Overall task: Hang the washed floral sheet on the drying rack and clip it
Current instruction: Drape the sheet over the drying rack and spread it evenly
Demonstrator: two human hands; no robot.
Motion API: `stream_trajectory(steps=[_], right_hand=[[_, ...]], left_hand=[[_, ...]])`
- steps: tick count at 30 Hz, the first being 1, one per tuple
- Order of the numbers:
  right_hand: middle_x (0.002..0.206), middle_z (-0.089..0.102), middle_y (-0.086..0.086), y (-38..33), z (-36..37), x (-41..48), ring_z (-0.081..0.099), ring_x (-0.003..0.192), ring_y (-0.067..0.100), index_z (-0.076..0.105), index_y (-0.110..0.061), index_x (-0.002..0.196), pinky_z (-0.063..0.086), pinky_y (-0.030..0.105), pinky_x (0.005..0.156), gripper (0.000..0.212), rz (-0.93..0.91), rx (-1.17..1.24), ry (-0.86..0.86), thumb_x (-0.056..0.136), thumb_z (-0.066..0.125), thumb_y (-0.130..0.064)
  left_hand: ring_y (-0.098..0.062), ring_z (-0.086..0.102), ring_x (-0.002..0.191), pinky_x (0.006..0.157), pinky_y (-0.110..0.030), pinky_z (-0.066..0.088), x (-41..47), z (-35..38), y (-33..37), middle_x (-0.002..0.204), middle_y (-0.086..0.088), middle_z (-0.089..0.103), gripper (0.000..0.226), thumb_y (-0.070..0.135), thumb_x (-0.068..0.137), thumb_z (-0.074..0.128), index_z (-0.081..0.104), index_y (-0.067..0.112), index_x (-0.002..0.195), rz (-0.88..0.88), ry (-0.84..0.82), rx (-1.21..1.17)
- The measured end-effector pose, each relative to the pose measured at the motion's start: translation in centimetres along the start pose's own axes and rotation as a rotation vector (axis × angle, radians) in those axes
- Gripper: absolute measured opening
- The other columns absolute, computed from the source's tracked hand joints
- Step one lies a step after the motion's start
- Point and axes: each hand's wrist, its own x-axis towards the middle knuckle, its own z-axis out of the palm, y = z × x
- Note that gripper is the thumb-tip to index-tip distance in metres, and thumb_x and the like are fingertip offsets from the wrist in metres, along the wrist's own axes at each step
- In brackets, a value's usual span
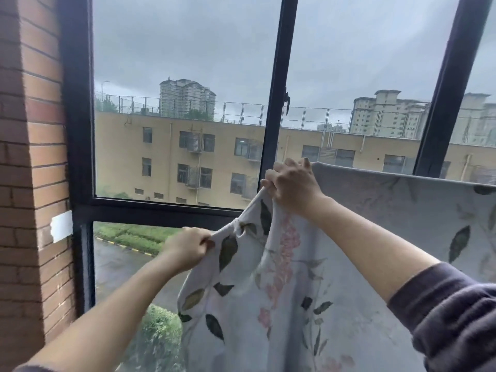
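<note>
The pale grey fabric sheet printed with dark leaves and pink flowers (pixel 308 331) hangs before the black-framed window (pixel 77 130), its top edge draped level off to the right. The left hand (pixel 189 247) grips a bunched corner; the right hand (pixel 292 183), higher and apart from it, clutches the upper edge

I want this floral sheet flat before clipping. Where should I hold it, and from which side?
Probably the free left edge of the sheet, near its top corner, coming from the near side. That edge sags in a bunched fold between the left hand and right hand, while the part to the right already hangs flat.
</note>
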Motion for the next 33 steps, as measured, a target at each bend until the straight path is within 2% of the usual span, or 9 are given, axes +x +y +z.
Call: stream_trajectory(steps=[4,6,13,17,22,25,29,31,33], right_hand=[[0.092,0.059,0.003,0.9,-0.1,-0.1,0.053,0.094,0.025,0.061,-0.017,0.095,0.031,0.043,0.088,0.044,0.009,-0.028,-0.041,0.098,0.028,-0.046],[0.091,0.060,0.003,0.7,-0.2,0.0,0.054,0.092,0.025,0.060,-0.018,0.092,0.033,0.044,0.088,0.055,0.025,-0.015,-0.029,0.094,0.016,-0.051],[0.096,0.062,0.001,-0.8,0.0,0.8,0.053,0.097,0.026,0.062,-0.020,0.093,0.030,0.044,0.090,0.036,0.061,-0.047,-0.066,0.096,0.035,-0.043],[0.093,0.061,0.001,-0.7,0.2,0.6,0.053,0.096,0.025,0.064,-0.020,0.091,0.029,0.042,0.090,0.034,0.077,-0.049,-0.049,0.095,0.038,-0.041],[0.090,0.061,0.000,-0.3,0.1,0.1,0.052,0.094,0.025,0.065,-0.020,0.087,0.029,0.042,0.087,0.040,0.060,-0.032,-0.027,0.089,0.033,-0.044],[0.090,0.061,-0.002,0.0,0.2,0.0,0.052,0.093,0.024,0.064,-0.021,0.085,0.028,0.042,0.086,0.041,0.051,-0.043,-0.015,0.088,0.032,-0.046],[0.088,0.061,-0.002,0.1,0.2,-0.3,0.052,0.092,0.024,0.063,-0.021,0.083,0.028,0.041,0.085,0.044,0.055,-0.037,0.012,0.086,0.027,-0.047],[0.087,0.061,-0.002,0.2,0.1,-0.4,0.052,0.092,0.024,0.063,-0.020,0.082,0.028,0.041,0.085,0.048,0.065,-0.030,0.008,0.084,0.024,-0.048],[0.088,0.062,-0.001,0.2,0.0,-0.4,0.053,0.093,0.025,0.063,-0.021,0.084,0.027,0.041,0.085,0.051,0.067,-0.027,0.000,0.082,0.021,-0.050]], left_hand=[[-0.028,0.056,0.058,0.052,-0.032,0.045,0.0,-6.2,-5.4,0.060,-0.002,0.056,0.021,0.022,0.091,0.044,0.054,0.022,0.073,-0.029,0.473,-0.172],[-0.023,0.055,0.053,0.047,-0.030,0.040,-0.6,-7.8,-6.8,0.058,-0.001,0.057,0.023,0.019,0.096,0.049,0.057,0.015,0.075,0.047,0.518,-0.271],[-0.017,0.058,0.071,0.062,-0.029,0.044,-3.3,-4.6,-7.6,0.074,-0.008,0.065,0.026,0.036,0.078,0.067,0.069,0.010,0.076,-0.008,-0.164,-0.595],[-0.028,0.063,0.086,0.077,-0.035,0.053,-4.5,-3.9,-6.4,0.095,-0.018,0.067,0.075,0.064,0.089,0.040,0.062,-0.006,0.104,-0.165,-0.751,-0.987],[-0.029,0.063,0.106,0.103,-0.048,0.041,-4.2,2.7,-5.3,0.119,-0.012,0.064,0.098,0.083,0.077,0.011,0.052,0.009,0.126,-0.595,-0.838,-0.767],[-0.025,0.064,0.104,0.091,-0.042,0.047,-4.2,5.5,-3.0,0.113,-0.008,0.068,0.097,0.084,0.077,0.012,0.052,0.010,0.123,-0.612,-0.995,-1.071],[-0.016,0.057,0.071,0.072,-0.030,0.051,-3.4,6.4,-0.3,0.076,-0.002,0.061,0.035,0.050,0.088,0.053,0.057,0.015,0.083,-0.678,-0.629,-1.346],[-0.016,0.056,0.064,0.053,-0.023,0.049,-2.4,5.8,-1.0,0.078,-0.005,0.060,0.017,0.031,0.088,0.055,0.058,0.014,0.085,-0.642,-0.259,-1.439],[-0.021,0.058,0.069,0.053,-0.024,0.049,-1.4,2.8,-2.3,0.088,-0.013,0.061,0.022,0.030,0.083,0.056,0.060,0.011,0.092,-0.567,-0.007,-1.640]])
